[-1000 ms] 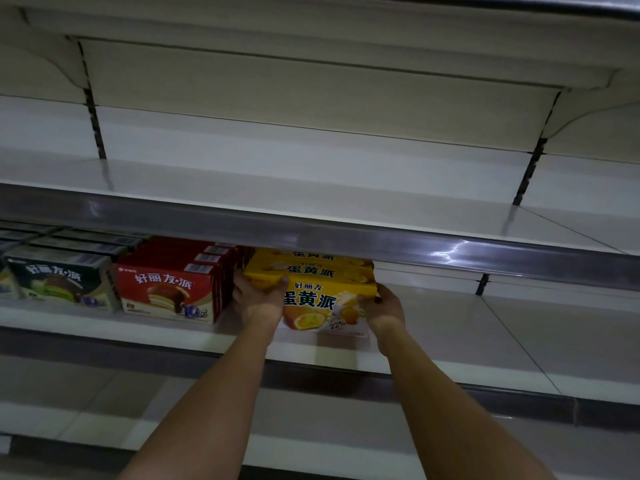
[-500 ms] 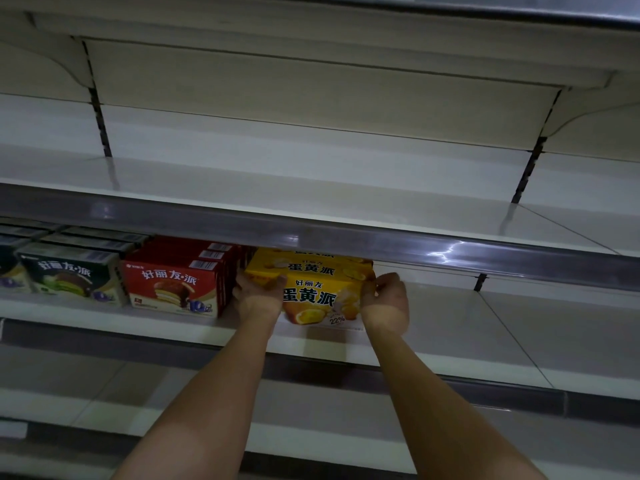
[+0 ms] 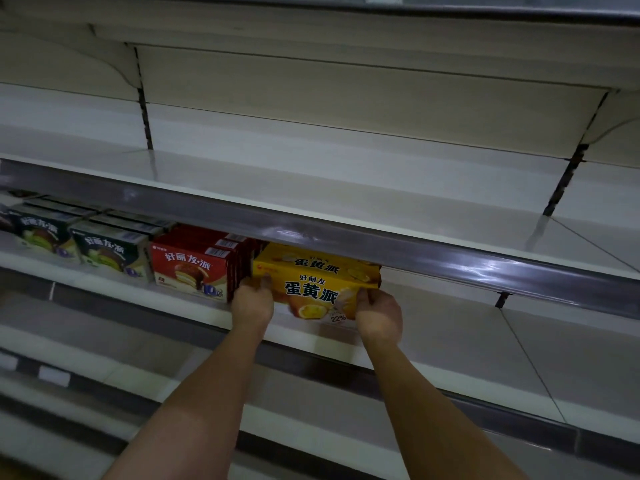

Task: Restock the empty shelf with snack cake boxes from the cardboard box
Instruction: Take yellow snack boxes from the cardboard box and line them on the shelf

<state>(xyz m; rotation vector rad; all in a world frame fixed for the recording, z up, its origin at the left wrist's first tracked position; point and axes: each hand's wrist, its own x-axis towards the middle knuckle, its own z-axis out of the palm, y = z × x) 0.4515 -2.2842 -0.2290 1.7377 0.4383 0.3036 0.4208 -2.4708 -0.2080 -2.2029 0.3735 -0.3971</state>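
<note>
Straight ahead in the head view, the yellow snack cake box [image 3: 317, 284] sits on the shelf [image 3: 450, 327] between both hands, long axis running left to right, just beside the red boxes [image 3: 194, 268]. Left hand [image 3: 252, 301] and right hand [image 3: 379, 315] each grip an end — equally near. Its rear is hidden under the upper shelf's rail [image 3: 346, 237]; the cardboard box is out of view.

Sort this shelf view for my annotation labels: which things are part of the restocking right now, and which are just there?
In the job:
yellow snack cake boxes
left hand
right hand
middle shelf

Just there:
red boxes
green boxes
upper shelf
</note>
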